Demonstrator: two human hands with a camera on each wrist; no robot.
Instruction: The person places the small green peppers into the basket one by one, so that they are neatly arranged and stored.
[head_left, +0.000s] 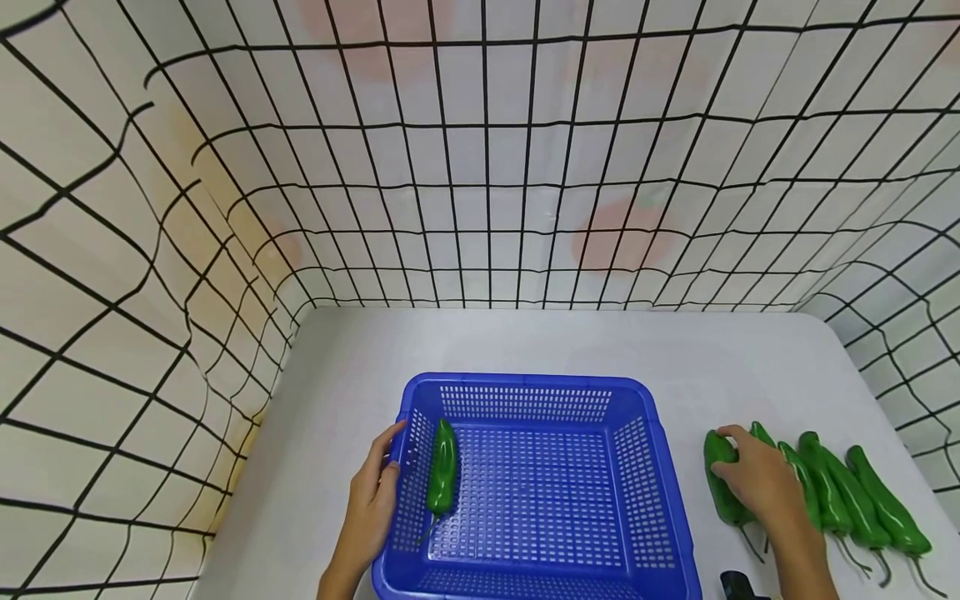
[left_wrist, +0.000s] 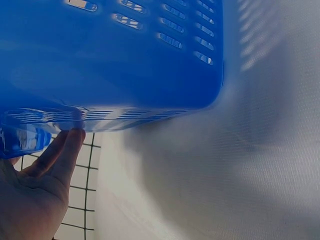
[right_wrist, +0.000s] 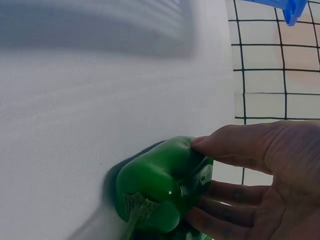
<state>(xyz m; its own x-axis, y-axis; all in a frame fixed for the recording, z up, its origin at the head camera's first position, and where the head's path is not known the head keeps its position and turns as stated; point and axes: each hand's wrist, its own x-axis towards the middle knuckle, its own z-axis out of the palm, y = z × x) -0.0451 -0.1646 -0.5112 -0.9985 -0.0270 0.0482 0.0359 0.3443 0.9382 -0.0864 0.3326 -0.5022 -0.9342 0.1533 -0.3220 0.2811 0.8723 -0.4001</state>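
Note:
A blue plastic basket (head_left: 525, 383) with slotted walls sits on the white table. One long green pepper (head_left: 442, 467) lies inside, along the left wall. My left hand (head_left: 371, 492) holds the basket's left rim; in the left wrist view its fingers (left_wrist: 65, 155) touch the basket's side, and part of the thumb is hidden. To the right of the basket, my right hand (head_left: 761, 479) holds the leftmost green pepper (head_left: 720, 483) of a row. In the right wrist view, thumb and fingers lie on either side of that pepper (right_wrist: 150, 180), which rests on the table with its stem towards the camera.
Several more green peppers (head_left: 888, 500) lie side by side right of my right hand, stems towards me. A small black object (head_left: 737, 585) shows at the bottom edge. Black wire mesh (head_left: 510, 183) stands along the back and both sides of the table (head_left: 360, 350).

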